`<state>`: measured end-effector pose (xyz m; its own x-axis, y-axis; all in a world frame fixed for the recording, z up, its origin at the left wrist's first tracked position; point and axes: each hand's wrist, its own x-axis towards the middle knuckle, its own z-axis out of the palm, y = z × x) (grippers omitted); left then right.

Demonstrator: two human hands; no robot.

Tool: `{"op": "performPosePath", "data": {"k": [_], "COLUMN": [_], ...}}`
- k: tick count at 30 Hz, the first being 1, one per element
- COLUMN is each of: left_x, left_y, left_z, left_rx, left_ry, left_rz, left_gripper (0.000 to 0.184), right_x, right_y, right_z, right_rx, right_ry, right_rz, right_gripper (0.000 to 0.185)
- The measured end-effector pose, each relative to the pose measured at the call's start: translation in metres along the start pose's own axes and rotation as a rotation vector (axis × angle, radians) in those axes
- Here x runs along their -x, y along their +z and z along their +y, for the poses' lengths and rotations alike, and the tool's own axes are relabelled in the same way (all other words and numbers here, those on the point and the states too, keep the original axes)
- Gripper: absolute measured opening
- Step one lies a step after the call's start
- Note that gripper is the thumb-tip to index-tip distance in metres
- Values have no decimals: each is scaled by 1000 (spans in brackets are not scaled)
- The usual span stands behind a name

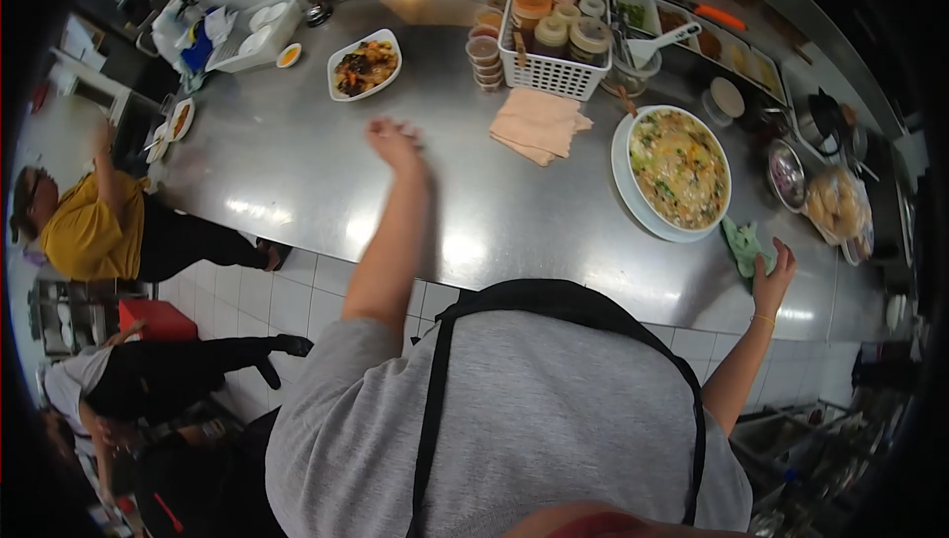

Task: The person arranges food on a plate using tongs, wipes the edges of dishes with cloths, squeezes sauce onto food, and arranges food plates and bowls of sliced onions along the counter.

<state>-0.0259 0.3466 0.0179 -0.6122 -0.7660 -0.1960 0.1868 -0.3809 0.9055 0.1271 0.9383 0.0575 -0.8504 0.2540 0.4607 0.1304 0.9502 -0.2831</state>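
Observation:
My left hand (395, 144) is over the steel counter with fingers apart and slightly curled, a little blurred, holding nothing. Just beyond it sits a white squarish bowl (365, 65) of dark, saucy food. At the right, my right hand (773, 279) is by a crumpled green cloth (746, 249); its thumb side touches the cloth while the fingers are spread. Left of that cloth stands a large white bowl (680, 167) filled with a soupy yellow dish with green bits, set on a white plate (623, 177). A folded peach cloth (541, 126) lies between my hands.
A white basket (554, 73) of sauce bottles stands at the back, beside stacked small tubs (484, 61). Ingredient trays (736, 48), a metal bowl (787, 175) and a bagged item (838, 204) line the right. Two people (89, 226) are at the left.

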Motion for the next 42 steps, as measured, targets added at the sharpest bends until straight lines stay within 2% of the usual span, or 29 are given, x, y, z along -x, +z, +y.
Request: {"op": "performPosePath", "data": {"k": [1, 2, 3, 4, 5, 7, 8, 10, 17, 19, 22, 27, 33, 42], "left_x": [33, 62, 94, 120, 142, 161, 166, 177, 210, 214, 216, 221, 218, 177], "left_y": [9, 13, 17, 20, 30, 41, 46, 50, 80, 89, 92, 84, 11, -83], "left_z": [-12, -35, -51, -59, -56, -69, -74, -80, -92, -95, -94, -65, -40, 4], "left_rx": [6, 82, 56, 8, -194, -396, -394, -541, -546, -567, -619, -694, -717, -767], "left_ry": [-50, -36, -165, -318, -469, -652, -640, -657, -705, -708, -660, -681, -674, -586], "left_rz": [-100, -289, -436, -681, -825, -1114, -1102, -1297, -1283, -1158, -1110, -1078, -1072, -807], "left_gripper": [19, 16, 13, 16, 23, 33, 33, 34, 28, 22, 19, 19, 18, 21], "right_x": [-7, -15, -22, -30, -38, -51, -55, -65, -72, -73, -70, -66, -18, 23], "right_y": [6, 15, 27, 39, 53, 77, 86, 98, 103, 107, 106, 84, 79, 95], "right_z": [2, 2, 1, 0, -1, -1, -1, -5, -6, -2, -4, -15, -53, -147], "right_rx": [28, 14, -323, -653, -663, -846, -854, -954, -829, -833, -834, -906, -959, -1168], "right_ry": [-78, -88, 193, 476, 467, 721, 708, 696, 428, 371, 360, 372, 249, 208], "right_rz": [86, 84, -71, -233, -242, -453, -462, -642, -666, -663, -641, -766, -811, -998], "right_gripper": [34, 34, 31, 29, 29, 27, 27, 25, 23, 22, 21, 18, 18, 17]}}
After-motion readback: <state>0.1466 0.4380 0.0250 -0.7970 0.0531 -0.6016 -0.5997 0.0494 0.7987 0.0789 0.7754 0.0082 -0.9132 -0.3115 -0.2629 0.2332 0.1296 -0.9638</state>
